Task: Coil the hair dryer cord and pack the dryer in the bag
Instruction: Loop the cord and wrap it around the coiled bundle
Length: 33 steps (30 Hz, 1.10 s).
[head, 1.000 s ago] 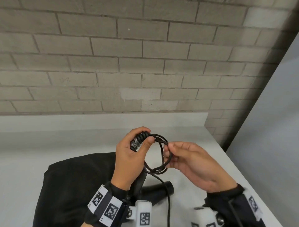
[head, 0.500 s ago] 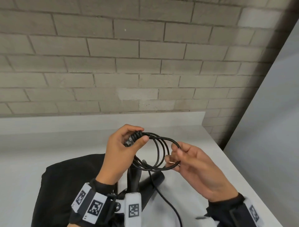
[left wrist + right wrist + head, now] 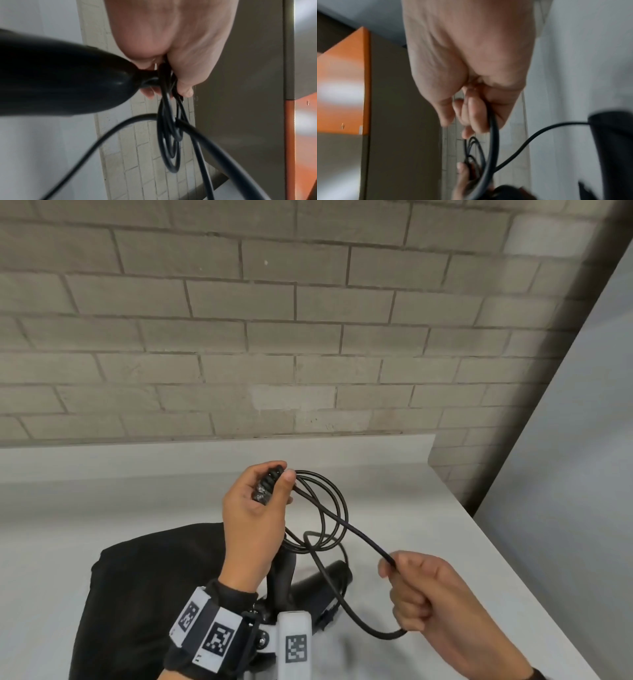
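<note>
My left hand (image 3: 274,484) is raised above the table and pinches the ribbed end of the black cord together with several loops (image 3: 334,508) of it. The black hair dryer (image 3: 322,587) hangs under that hand, its handle (image 3: 60,83) running up to my left hand (image 3: 171,83) and the coil (image 3: 169,142). To the lower right, apart from the coil, my right hand (image 3: 397,570) grips a straight stretch of cord (image 3: 493,135) in curled fingers (image 3: 476,115). A slack bend hangs below it. The black bag (image 3: 147,583) lies flat on the table at the left, under my left wrist.
The white table (image 3: 428,525) ends in a diagonal edge at the right, beside a grey panel (image 3: 565,474). A brick wall (image 3: 274,337) stands behind the table's low white back ledge.
My right hand has left the coil and moved down and to the right, drawing out a length of cord. The left hand keeps its hold on the loops.
</note>
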Available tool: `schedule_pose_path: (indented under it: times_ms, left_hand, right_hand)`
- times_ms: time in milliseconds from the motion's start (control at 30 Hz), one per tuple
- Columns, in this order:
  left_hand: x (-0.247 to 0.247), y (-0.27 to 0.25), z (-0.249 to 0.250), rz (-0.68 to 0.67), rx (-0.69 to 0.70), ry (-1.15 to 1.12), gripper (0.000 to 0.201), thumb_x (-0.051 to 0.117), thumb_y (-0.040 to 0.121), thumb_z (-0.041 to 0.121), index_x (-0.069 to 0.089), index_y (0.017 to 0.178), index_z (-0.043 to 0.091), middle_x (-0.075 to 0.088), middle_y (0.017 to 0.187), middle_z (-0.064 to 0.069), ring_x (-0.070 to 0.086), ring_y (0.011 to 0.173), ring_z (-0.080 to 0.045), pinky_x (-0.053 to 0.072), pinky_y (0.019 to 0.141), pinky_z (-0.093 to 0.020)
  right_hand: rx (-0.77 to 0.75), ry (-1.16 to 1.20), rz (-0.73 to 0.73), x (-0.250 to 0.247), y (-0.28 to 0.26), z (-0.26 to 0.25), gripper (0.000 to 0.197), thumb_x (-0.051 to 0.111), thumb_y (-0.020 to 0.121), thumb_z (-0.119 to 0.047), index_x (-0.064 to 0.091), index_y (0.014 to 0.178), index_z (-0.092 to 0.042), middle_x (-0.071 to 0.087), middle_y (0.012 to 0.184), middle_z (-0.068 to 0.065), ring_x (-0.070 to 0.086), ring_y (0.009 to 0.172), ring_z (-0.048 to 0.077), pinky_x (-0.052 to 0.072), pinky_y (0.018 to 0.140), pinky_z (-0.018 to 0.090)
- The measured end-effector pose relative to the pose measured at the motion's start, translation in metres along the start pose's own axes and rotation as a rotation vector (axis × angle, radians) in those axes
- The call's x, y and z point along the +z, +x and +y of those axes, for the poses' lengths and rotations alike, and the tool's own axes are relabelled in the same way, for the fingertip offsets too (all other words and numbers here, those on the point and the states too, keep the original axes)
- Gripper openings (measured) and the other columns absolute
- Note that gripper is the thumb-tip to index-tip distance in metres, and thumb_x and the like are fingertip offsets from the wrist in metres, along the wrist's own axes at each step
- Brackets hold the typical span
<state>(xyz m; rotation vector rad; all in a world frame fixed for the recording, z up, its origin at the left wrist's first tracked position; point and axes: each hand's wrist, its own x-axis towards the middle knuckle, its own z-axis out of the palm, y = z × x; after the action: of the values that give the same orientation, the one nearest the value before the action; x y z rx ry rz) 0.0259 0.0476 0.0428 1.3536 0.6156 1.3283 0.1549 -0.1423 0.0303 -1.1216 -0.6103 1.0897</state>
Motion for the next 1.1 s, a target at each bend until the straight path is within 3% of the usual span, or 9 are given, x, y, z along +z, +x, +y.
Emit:
schedule_pose_path:
  times_ms: [167, 367, 467, 567, 667, 767, 867, 967, 1100]
  left_hand:
    - [0.003, -0.002, 0.001, 0.003, 0.034, 0.010, 0.022, 0.069, 0.083, 0.033, 0.069, 0.099, 0.019, 0.071, 0.093, -0.003, 0.069, 0.084, -0.021, 0.055, 0.071, -0.018]
    - [0.009, -0.007, 0.002, -0.015, 0.081, 0.056, 0.023, 0.069, 0.082, 0.032, 0.068, 0.100, 0.019, 0.071, 0.092, -0.002, 0.070, 0.076, -0.017, 0.054, 0.073, -0.017]
    - [0.011, -0.007, 0.001, -0.008, 0.079, 0.064, 0.022, 0.069, 0.083, 0.032, 0.068, 0.100, 0.019, 0.071, 0.092, -0.001, 0.072, 0.073, -0.016, 0.056, 0.072, -0.020]
    - [0.011, -0.006, -0.001, 0.016, 0.075, 0.061, 0.017, 0.070, 0.086, 0.025, 0.068, 0.101, 0.016, 0.071, 0.088, -0.004, 0.071, 0.069, -0.016, 0.056, 0.069, -0.019]
    - [0.014, -0.009, 0.000, 0.024, 0.094, 0.076, 0.018, 0.070, 0.085, 0.026, 0.068, 0.100, 0.016, 0.071, 0.089, -0.001, 0.071, 0.071, -0.013, 0.056, 0.070, -0.018]
    - [0.018, -0.012, -0.001, 0.026, 0.114, 0.101, 0.015, 0.071, 0.085, 0.024, 0.067, 0.099, 0.018, 0.071, 0.091, -0.001, 0.070, 0.076, -0.013, 0.053, 0.069, -0.015]
    - [0.019, -0.014, -0.002, 0.027, 0.127, 0.119, 0.018, 0.072, 0.084, 0.026, 0.068, 0.100, 0.018, 0.071, 0.091, 0.001, 0.071, 0.080, -0.016, 0.055, 0.073, -0.021]
    - [0.021, -0.016, -0.003, 0.021, 0.136, 0.118, 0.016, 0.073, 0.085, 0.021, 0.068, 0.100, 0.016, 0.071, 0.089, 0.002, 0.071, 0.080, -0.016, 0.052, 0.074, -0.015]
    - [0.022, -0.017, -0.002, 0.012, 0.159, 0.129, 0.016, 0.074, 0.085, 0.017, 0.068, 0.099, 0.015, 0.071, 0.091, 0.002, 0.071, 0.083, -0.016, 0.052, 0.076, -0.014]
  right_hand:
    - [-0.116, 0.012, 0.013, -0.021, -0.010, 0.018, 0.056, 0.095, 0.050, -0.039, 0.065, 0.077, -0.001, 0.048, 0.064, 0.018, 0.066, 0.070, 0.034, 0.056, 0.085, 0.043]
    - [0.040, -0.004, 0.174, -0.029, -0.019, 0.018, 0.049, 0.089, 0.054, -0.033, 0.066, 0.078, 0.003, 0.029, 0.055, 0.006, 0.022, 0.036, 0.011, 0.036, 0.039, 0.024]
    - [0.017, -0.297, 0.350, -0.043, -0.018, 0.015, 0.023, 0.082, 0.076, -0.024, 0.066, 0.073, -0.006, 0.041, 0.055, 0.003, 0.026, 0.039, 0.014, 0.028, 0.042, 0.021]
    - [-0.116, -0.475, 0.542, -0.047, -0.014, 0.021, 0.007, 0.075, 0.081, -0.015, 0.068, 0.081, -0.017, 0.064, 0.075, 0.003, 0.051, 0.048, 0.018, 0.042, 0.054, 0.024]
    - [-0.288, -0.678, 0.703, -0.034, -0.008, 0.038, 0.031, 0.077, 0.079, -0.015, 0.059, 0.101, -0.029, 0.062, 0.106, -0.003, 0.062, 0.094, 0.013, 0.048, 0.085, 0.024]
    - [-0.617, -0.791, 0.804, 0.000, -0.006, 0.042, 0.036, 0.076, 0.079, -0.018, 0.054, 0.107, -0.027, 0.054, 0.106, -0.008, 0.054, 0.096, 0.006, 0.041, 0.083, 0.009]
    - [-0.777, -0.759, 0.632, 0.036, -0.003, 0.044, 0.010, 0.066, 0.077, -0.034, 0.059, 0.082, -0.029, 0.061, 0.079, -0.012, 0.057, 0.072, 0.007, 0.042, 0.067, 0.011]
    - [-0.436, -0.734, 0.377, 0.056, 0.008, 0.052, 0.019, 0.063, 0.075, -0.052, 0.061, 0.079, -0.033, 0.068, 0.082, -0.019, 0.062, 0.080, 0.001, 0.046, 0.069, 0.011]
    - [-0.258, -0.577, 0.140, 0.063, 0.018, 0.051, 0.013, 0.060, 0.093, -0.023, 0.065, 0.082, -0.029, 0.071, 0.073, -0.006, 0.063, 0.062, 0.003, 0.051, 0.065, 0.024]
